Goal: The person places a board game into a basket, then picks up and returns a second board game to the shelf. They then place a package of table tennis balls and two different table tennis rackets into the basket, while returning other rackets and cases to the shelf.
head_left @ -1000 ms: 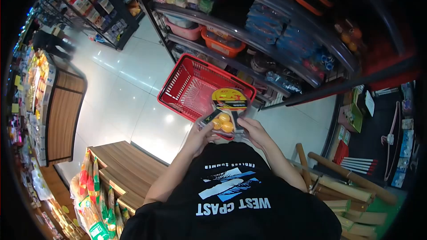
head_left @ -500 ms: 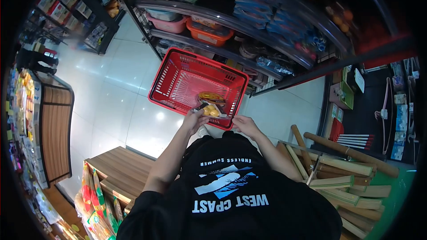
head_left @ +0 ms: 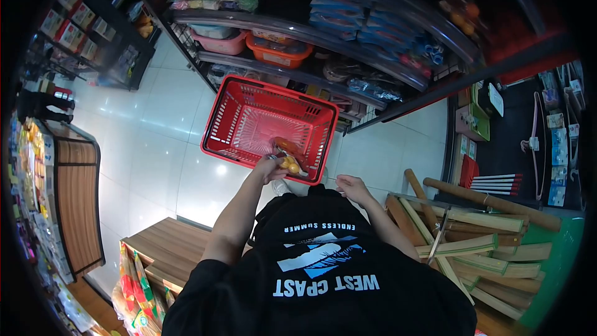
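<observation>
A red shopping basket [head_left: 252, 126] with slotted walls stands tilted in view before me. My left hand [head_left: 271, 169] is at its near rim, with closed fingers on a clear pack of yellow round items [head_left: 290, 163]; their exact kind is too small to tell. Inside, just beyond that pack, lies a second package [head_left: 287, 145], orange-brown and partly hidden. My right hand [head_left: 352, 188] is off to the right of the basket, holding nothing, fingers stretched out and loosely apart.
Shelves behind the basket hold a pink tub [head_left: 222, 43], an orange tub [head_left: 278, 53] and bagged goods. A wooden display step [head_left: 168, 239] is at lower left. Bamboo pieces [head_left: 479, 246] lie at right. Another person's dark legs [head_left: 43, 106] show at far left.
My right hand has drawn away from the basket's near corner toward the right. The pack in my left hand sits slightly lower and more tilted in the basket. The view has shifted slightly.
</observation>
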### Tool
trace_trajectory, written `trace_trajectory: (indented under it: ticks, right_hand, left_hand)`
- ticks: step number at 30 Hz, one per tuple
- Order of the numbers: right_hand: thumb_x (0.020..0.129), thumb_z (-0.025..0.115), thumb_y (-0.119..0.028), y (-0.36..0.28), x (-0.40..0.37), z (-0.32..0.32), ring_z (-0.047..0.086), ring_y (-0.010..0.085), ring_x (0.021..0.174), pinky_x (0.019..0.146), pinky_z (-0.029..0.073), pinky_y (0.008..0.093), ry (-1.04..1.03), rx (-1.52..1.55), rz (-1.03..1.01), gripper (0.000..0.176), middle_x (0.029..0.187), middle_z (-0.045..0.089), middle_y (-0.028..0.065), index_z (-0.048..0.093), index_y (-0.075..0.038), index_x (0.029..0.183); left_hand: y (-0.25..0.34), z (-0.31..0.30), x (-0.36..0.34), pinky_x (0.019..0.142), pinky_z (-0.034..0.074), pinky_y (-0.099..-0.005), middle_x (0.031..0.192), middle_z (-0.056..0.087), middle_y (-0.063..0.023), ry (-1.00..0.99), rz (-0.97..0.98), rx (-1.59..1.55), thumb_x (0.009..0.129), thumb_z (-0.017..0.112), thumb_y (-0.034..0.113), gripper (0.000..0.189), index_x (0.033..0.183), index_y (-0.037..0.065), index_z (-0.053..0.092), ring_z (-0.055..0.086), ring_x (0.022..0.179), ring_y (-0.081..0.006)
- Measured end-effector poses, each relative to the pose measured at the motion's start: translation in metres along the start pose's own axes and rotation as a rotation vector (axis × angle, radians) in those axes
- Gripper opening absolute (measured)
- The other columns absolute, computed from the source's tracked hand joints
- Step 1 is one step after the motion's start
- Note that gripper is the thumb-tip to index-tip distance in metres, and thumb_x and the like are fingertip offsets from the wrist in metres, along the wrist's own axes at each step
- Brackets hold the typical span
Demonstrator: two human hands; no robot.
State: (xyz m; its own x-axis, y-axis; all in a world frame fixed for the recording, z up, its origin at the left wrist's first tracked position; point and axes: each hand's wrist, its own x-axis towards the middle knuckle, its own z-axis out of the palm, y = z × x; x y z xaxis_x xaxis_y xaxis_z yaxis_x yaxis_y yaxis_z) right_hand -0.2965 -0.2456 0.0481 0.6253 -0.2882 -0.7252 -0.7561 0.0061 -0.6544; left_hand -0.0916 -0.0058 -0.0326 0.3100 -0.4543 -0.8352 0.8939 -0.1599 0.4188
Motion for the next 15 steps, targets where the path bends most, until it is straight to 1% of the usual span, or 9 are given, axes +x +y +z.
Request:
trace_trajectory:
  ticks: [3,4,6,7,8,9,10,12,15]
  right_hand:
    - [0.094,0.058,-0.028,0.023,0.016,-0.005,0.064,0.0145,0.085,0.068,0.052,0.0275,-0.040,0.030,-0.041,0.036,0.101,0.065,0.0063,0.057,-0.006,0.123]
    - [0.093,0.058,-0.027,0.023,0.017,-0.006,0.064,0.0142,0.085,0.068,0.052,0.0275,-0.025,0.023,-0.038,0.035,0.099,0.065,0.0062,0.058,-0.007,0.121]
    - [0.092,0.059,-0.027,0.021,0.018,-0.004,0.064,0.0134,0.084,0.067,0.052,0.0272,-0.004,-0.006,-0.076,0.033,0.095,0.066,0.0057,0.060,-0.007,0.119]
    - [0.092,0.059,-0.026,0.022,0.019,-0.005,0.064,0.0129,0.084,0.066,0.052,0.0269,-0.007,-0.032,-0.115,0.033,0.093,0.066,0.0054,0.060,-0.007,0.118]
    - [0.092,0.059,-0.026,0.020,0.017,-0.005,0.064,0.0129,0.084,0.066,0.052,0.0269,0.034,-0.008,-0.127,0.033,0.093,0.066,0.0054,0.060,-0.007,0.118]
    - [0.089,0.059,-0.023,0.015,0.013,-0.002,0.064,0.0127,0.079,0.066,0.051,0.0271,0.054,0.009,-0.125,0.028,0.088,0.066,0.0054,0.063,-0.005,0.111]
    - [0.087,0.059,-0.020,0.009,0.011,-0.002,0.064,0.0126,0.075,0.066,0.051,0.0273,0.068,0.022,-0.125,0.023,0.083,0.067,0.0055,0.066,-0.004,0.103]
    - [0.089,0.059,-0.023,0.005,0.011,-0.005,0.063,0.0122,0.075,0.065,0.051,0.0267,0.064,0.020,-0.106,0.027,0.087,0.066,0.0053,0.065,-0.005,0.108]
    - [0.091,0.059,-0.028,0.007,0.011,-0.007,0.061,0.0120,0.075,0.063,0.051,0.0262,0.069,0.020,-0.121,0.032,0.091,0.066,0.0051,0.065,-0.005,0.112]
  left_hand:
    - [0.000,0.003,0.004,0.050,0.059,-0.0341,0.098,0.063,-0.0156,0.084,0.042,0.012,0.083,0.069,0.025,0.052,0.123,0.004,0.044,0.067,0.061,-0.0241]
    - [0.010,0.013,-0.013,0.053,0.059,-0.0337,0.100,0.062,-0.0162,0.072,0.155,0.091,0.082,0.071,0.028,0.056,0.123,0.002,0.044,0.067,0.068,-0.0231]
    - [-0.019,-0.015,0.036,0.065,0.058,-0.0348,0.111,0.056,-0.0222,0.408,0.302,0.332,0.082,0.071,0.031,0.066,0.127,-0.002,0.036,0.065,0.087,-0.0257]
    - [-0.011,-0.007,0.014,0.060,0.058,-0.0376,0.114,0.053,-0.0240,0.381,0.330,0.427,0.083,0.069,0.029,0.066,0.128,-0.002,0.032,0.066,0.082,-0.0265]
    - [0.001,0.000,-0.008,0.053,0.058,-0.0402,0.107,0.054,-0.0259,0.263,0.214,0.440,0.084,0.067,0.042,0.084,0.138,0.001,0.018,0.066,0.074,-0.0298]
    - [0.000,0.004,-0.016,0.046,0.057,-0.0421,0.109,0.055,-0.0230,0.292,0.260,0.472,0.086,0.064,0.029,0.060,0.125,-0.003,0.032,0.067,0.063,-0.0258]
    - [0.001,0.006,-0.020,0.044,0.056,-0.0386,0.096,0.059,-0.0204,0.356,0.246,0.610,0.086,0.062,0.028,0.054,0.121,-0.005,0.037,0.066,0.058,-0.0237]
    - [-0.001,0.000,-0.022,0.039,0.052,-0.0322,0.078,0.061,-0.0144,0.331,0.262,0.770,0.086,0.062,0.026,0.047,0.114,-0.008,0.045,0.065,0.057,-0.0209]
    - [-0.001,-0.009,-0.021,0.040,0.049,-0.0296,0.090,0.062,-0.0160,0.270,0.217,0.832,0.085,0.062,0.028,0.057,0.128,-0.004,0.042,0.064,0.057,-0.0196]
